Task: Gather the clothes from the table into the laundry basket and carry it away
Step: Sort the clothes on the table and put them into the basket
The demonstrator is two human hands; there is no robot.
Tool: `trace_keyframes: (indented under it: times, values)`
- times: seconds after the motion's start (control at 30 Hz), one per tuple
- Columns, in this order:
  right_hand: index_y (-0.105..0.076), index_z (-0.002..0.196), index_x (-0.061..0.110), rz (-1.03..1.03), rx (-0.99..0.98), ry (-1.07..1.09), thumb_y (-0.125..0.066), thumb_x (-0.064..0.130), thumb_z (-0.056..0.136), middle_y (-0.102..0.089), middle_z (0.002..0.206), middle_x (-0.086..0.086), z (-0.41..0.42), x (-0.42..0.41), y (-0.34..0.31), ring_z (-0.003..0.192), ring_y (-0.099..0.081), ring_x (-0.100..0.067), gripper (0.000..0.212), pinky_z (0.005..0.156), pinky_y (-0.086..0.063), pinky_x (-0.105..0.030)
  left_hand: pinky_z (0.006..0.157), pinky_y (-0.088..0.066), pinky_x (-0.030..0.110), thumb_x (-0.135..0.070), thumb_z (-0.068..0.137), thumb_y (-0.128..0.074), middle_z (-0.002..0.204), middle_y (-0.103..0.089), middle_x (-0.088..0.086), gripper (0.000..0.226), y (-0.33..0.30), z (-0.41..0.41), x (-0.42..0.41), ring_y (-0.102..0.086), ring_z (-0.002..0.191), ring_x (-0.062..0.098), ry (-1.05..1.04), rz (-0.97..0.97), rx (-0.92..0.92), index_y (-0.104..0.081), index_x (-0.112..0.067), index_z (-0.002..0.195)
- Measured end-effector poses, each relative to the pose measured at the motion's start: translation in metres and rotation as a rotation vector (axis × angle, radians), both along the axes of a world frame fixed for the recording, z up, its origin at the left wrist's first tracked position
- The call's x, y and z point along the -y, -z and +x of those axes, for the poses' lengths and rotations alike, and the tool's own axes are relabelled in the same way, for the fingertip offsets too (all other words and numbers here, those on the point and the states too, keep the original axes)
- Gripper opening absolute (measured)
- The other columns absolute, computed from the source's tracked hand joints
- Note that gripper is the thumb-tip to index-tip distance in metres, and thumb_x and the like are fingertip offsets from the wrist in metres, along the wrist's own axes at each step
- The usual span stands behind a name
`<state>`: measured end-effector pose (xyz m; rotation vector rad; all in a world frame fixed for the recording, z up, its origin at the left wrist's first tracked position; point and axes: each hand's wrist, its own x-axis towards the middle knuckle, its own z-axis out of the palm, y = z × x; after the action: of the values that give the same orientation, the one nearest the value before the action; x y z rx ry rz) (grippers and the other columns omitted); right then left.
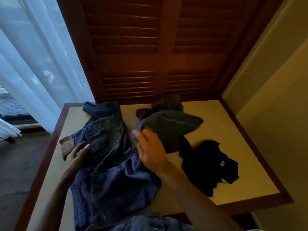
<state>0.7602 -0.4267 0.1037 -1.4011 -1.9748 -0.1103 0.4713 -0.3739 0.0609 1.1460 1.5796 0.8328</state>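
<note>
On the tabletop, jeans lay at seven o'clock under the left hand, spread flat. The right hand pinched a grey garment at center. Both looked soft and limp; the denim likely heavier, best bunched at the waistband.

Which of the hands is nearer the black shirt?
Right. The right hand is just left of the black shirt; the left hand rests on the jeans, farther away.

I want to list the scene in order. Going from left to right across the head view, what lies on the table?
Left hand → jeans → right hand → grey garment → dark shirt, all on the table.
</note>
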Motion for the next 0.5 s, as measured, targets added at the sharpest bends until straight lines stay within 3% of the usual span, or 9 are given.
trace_keyframes:
  times: [0.07,0.13,0.2,0.27,0.33,0.4,0.47,0.5]
  values:
    - [-0.034,0.149,0.017,-0.369,0.19,-0.235,-0.056,0.006,0.091,-0.042,0.149,-0.009,-0.031,-0.014,0.02,0.143,-0.033,-0.029,0.063,0.103,-0.045,-0.048,0.101,-0.052,0.048,-0.052,0.094,-0.062,0.136,-0.062,0.006,0.049,-0.037,0.009,-0.009,-0.062,0.119,0.021,0.011,0.125,-0.015,-0.059,-0.027,0.136]
    - [-0.023,0.155,0.024,-0.669,0.306,-0.383,-0.055,0.012,0.095,-0.035,0.157,-0.007,-0.049,-0.021,0.04,0.147,-0.028,-0.03,0.069,0.11,-0.037,-0.054,0.094,-0.051,0.033,-0.033,0.1,-0.058,0.135,-0.058,-0.003,0.033,-0.069,0.03,-0.009,-0.059,0.118,0.012,0.037,0.232,0.084,-0.056,-0.029,0.133]
    - [-0.024,0.155,0.03,-0.834,0.289,-0.43,-0.056,0.024,0.097,-0.037,0.157,-0.009,-0.052,-0.019,0.049,0.142,-0.034,-0.033,0.067,0.113,-0.034,-0.054,0.087,-0.049,0.024,-0.025,0.102,-0.054,0.127,-0.06,-0.008,0.029,-0.085,0.061,-0.008,-0.06,0.111,0.005,0.18,0.328,0.006,-0.055,-0.028,0.131]
    - [-0.039,0.149,0.031,-0.956,0.094,-0.438,-0.055,0.029,0.098,-0.046,0.151,-0.009,-0.046,-0.01,0.046,0.136,-0.044,-0.03,0.054,0.114,-0.036,-0.049,0.086,-0.048,0.023,-0.031,0.101,-0.056,0.125,-0.062,-0.008,0.033,-0.068,0.088,-0.01,-0.062,0.108,0.006,0.376,0.27,-0.194,-0.056,-0.029,0.134]
    - [-0.062,0.129,0.027,-0.925,-0.221,-0.352,-0.054,0.034,0.095,-0.064,0.131,-0.006,-0.028,-0.004,0.038,0.117,-0.06,-0.024,0.035,0.103,-0.048,-0.045,0.09,-0.047,0.027,-0.035,0.096,-0.065,0.128,-0.062,-0.002,0.047,-0.024,0.106,-0.007,-0.062,0.113,0.015,0.424,0.094,-0.339,-0.052,-0.029,0.141]
    - [-0.071,0.107,0.013,-0.619,-0.373,-0.084,-0.057,0.031,0.093,-0.069,0.109,-0.007,0.007,-0.008,0.038,0.101,-0.062,-0.024,0.027,0.09,-0.053,-0.047,0.097,-0.048,0.034,-0.029,0.091,-0.073,0.133,-0.064,0.009,0.061,0.016,0.114,0.003,-0.061,0.121,0.027,0.379,-0.005,-0.397,-0.049,-0.018,0.146]
    - [-0.062,0.117,0.012,-0.331,-0.257,0.308,-0.065,0.032,0.089,-0.059,0.117,-0.01,0.057,-0.02,0.042,0.109,-0.054,-0.03,0.034,0.091,-0.05,-0.052,0.097,-0.05,0.038,-0.023,0.089,-0.075,0.13,-0.067,0.011,0.057,0.048,0.115,0.015,-0.063,0.12,0.029,0.336,0.029,-0.42,-0.054,-0.012,0.141]
    - [-0.053,0.13,0.017,-0.348,-0.185,0.498,-0.07,0.038,0.085,-0.05,0.131,-0.013,0.084,-0.026,0.039,0.12,-0.047,-0.035,0.053,0.097,-0.046,-0.054,0.096,-0.052,0.037,-0.02,0.089,-0.074,0.128,-0.069,0.009,0.053,0.059,0.114,0.02,-0.065,0.118,0.027,0.327,0.063,-0.418,-0.056,-0.012,0.139]
